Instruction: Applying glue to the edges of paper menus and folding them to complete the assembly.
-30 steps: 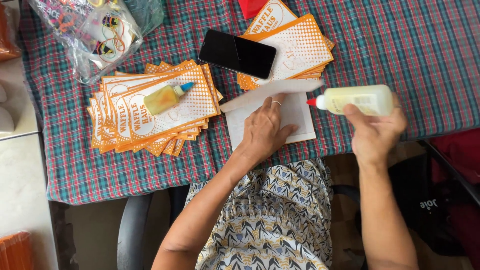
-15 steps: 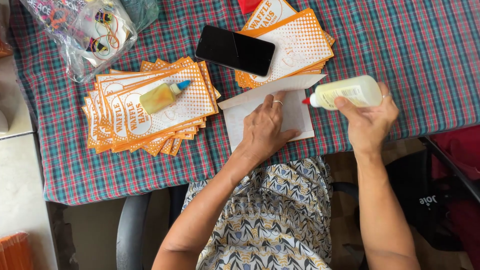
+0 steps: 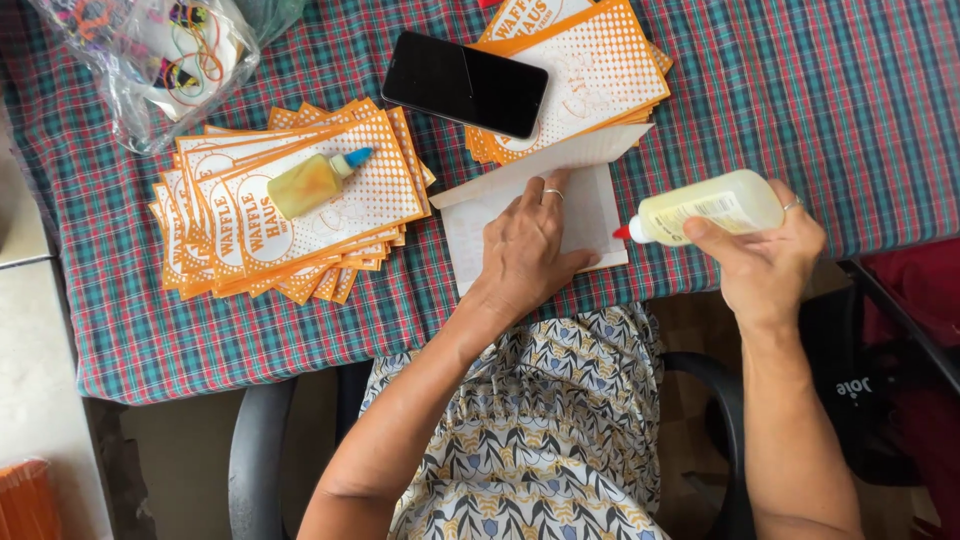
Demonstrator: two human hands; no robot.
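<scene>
A pale, translucent glue bottle (image 3: 708,206) with a red nozzle is gripped on its side in the right hand (image 3: 765,255), fingers curled around its body, the nozzle pointed left at the right edge of a white paper sheet (image 3: 600,215). The bottle is seen to be filled with whitish-yellow glue and carries a light label. The sheet, with its upper flap folded, is pressed flat under the open left hand (image 3: 528,240), a ring visible on one finger. All is set on a worktop (image 3: 820,90) covered in a green, red and blue checked cloth. A fanned stack of orange-and-white printed cards (image 3: 300,215) is laid to the left, with a smaller yellow glue bottle (image 3: 315,180), blue-capped, resting on it. A black phone (image 3: 465,84) is placed across a second card stack (image 3: 590,70). A clear plastic bag (image 3: 165,60) of rubber bands is seen at the upper left.
</scene>
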